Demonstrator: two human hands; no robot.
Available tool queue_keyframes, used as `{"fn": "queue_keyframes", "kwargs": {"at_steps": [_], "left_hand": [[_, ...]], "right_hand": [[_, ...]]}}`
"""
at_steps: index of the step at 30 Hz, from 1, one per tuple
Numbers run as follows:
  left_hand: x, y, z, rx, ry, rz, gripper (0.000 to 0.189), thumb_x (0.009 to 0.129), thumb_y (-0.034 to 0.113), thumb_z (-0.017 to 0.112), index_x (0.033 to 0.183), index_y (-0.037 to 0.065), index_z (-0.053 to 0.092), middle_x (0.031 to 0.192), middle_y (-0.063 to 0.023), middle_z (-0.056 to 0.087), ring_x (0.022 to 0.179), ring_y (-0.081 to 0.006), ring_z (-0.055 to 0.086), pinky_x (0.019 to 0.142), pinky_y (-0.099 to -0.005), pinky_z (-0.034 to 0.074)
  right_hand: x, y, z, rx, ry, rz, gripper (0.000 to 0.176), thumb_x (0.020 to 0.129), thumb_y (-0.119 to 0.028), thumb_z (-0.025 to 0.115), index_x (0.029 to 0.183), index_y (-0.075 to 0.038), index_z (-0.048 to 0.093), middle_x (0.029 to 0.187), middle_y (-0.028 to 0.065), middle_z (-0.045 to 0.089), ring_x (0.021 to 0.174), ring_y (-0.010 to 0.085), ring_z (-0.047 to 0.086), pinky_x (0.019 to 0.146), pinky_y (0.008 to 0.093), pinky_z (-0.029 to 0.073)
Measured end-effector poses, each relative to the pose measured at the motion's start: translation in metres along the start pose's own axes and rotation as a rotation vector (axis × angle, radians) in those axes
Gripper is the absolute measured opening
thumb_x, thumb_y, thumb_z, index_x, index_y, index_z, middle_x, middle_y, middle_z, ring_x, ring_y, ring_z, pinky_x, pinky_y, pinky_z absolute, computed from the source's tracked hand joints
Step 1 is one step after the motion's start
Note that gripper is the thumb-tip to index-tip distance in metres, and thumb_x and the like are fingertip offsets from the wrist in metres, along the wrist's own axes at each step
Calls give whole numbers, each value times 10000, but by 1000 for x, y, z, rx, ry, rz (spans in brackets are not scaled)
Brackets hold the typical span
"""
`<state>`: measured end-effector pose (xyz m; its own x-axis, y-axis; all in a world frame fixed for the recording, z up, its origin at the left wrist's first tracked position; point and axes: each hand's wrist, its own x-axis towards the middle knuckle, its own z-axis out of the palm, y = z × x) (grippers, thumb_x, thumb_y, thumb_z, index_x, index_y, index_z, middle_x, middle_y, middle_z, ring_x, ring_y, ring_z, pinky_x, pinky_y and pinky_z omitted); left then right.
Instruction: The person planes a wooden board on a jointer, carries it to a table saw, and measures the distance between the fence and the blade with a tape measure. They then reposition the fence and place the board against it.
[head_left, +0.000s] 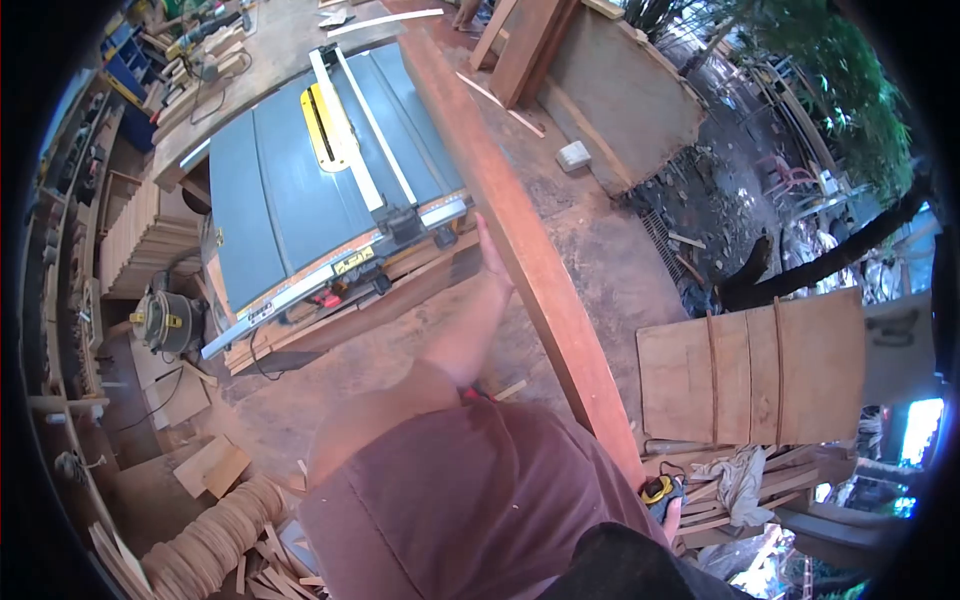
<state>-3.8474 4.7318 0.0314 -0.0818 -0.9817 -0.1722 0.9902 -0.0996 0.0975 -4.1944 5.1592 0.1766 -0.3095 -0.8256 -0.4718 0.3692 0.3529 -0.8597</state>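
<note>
A long reddish-brown wooden beam [525, 255] runs slantwise from beside the table saw down to my right side. My left hand [492, 262] grips it around the middle, with the fingers laid along its left side and the palm against it. At the beam's near end, my right hand [672, 517] shows only in part, beside my shirt. In it is a small yellow and black tape measure [657, 490], right at the beam's end. The table saw [290, 190], with a grey top, yellow insert and metal fence, stands left of the beam.
A shop vacuum [168, 322] stands left of the saw, near stacked wooden slats [150, 240]. Wooden panels [750, 375] lie at right, above a pile of offcuts and a rag [735, 480]. Round wooden discs [215, 535] are stacked at lower left. A workbench [270, 45] extends behind.
</note>
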Motion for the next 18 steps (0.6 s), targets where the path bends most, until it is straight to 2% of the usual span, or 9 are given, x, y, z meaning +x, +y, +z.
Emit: {"fn": "queue_keyframes", "kwargs": {"at_steps": [2,5,7,8,9,10,12,15,18], "left_hand": [[18,21,-4,-23,2,-27,842,790,819,366,1285,156,523,1134,-75,609,1014,-259,595,861,-431,517],[40,46,-5,-75,-31,-33,876,776,832,368,1311,152,504,1174,-89,601,1061,-278,583,914,-467,489],[31,63,5,-27,-60,-242,956,737,862,372,1361,143,459,1299,-102,544,1194,-304,518,1011,-498,410],[21,66,8,-39,-41,-232,956,737,862,372,1361,143,459,1299,-102,544,1194,-304,518,1011,-498,410],[15,62,-1,-105,-159,-359,945,772,833,347,1402,130,399,1380,-107,468,1271,-309,441,1056,-510,346],[4,60,-1,-166,-278,-492,936,808,803,323,1443,116,338,1460,-112,391,1348,-314,365,1101,-523,281],[-10,61,1,-78,-270,-482,899,830,778,306,1449,126,330,1469,-105,382,1361,-305,346,1113,-506,258],[-29,57,-6,98,-254,-486,835,869,727,297,1457,135,314,1471,-99,380,1374,-288,331,1125,-488,240],[-47,48,-19,274,-227,-517,812,890,699,311,1463,124,300,1468,-98,382,1368,-280,342,1122,-467,254]], "right_hand": [[14,0,22,37,35,6,633,870,-533,546,1260,-38,489,1088,81,583,978,201,565,874,348,456],[29,-12,61,27,171,-13,652,870,-542,553,1292,-52,475,1122,92,589,1016,218,570,894,354,456],[44,-13,56,54,235,56,656,869,-548,557,1302,-63,469,1135,92,592,1028,222,572,896,355,458],[49,-15,51,92,288,108,661,867,-553,562,1312,-73,463,1148,91,595,1039,225,574,899,357,460],[56,-23,67,28,165,97,663,866,-558,566,1320,-88,455,1172,89,594,1041,228,576,895,363,463],[62,-26,84,23,160,104,663,866,-558,566,1320,-88,455,1172,89,594,1041,228,576,895,363,463],[83,-27,119,-76,46,59,659,861,-549,580,1324,-97,450,1186,91,589,1053,231,575,908,376,461],[127,-15,167,-8,-54,-10,690,841,-471,649,1367,-92,413,1197,95,582,1092,227,572,906,369,486],[167,-14,218,-13,-178,-79,562,874,-387,640,1297,-57,472,1157,88,594,1041,225,592,891,372,493]]}}
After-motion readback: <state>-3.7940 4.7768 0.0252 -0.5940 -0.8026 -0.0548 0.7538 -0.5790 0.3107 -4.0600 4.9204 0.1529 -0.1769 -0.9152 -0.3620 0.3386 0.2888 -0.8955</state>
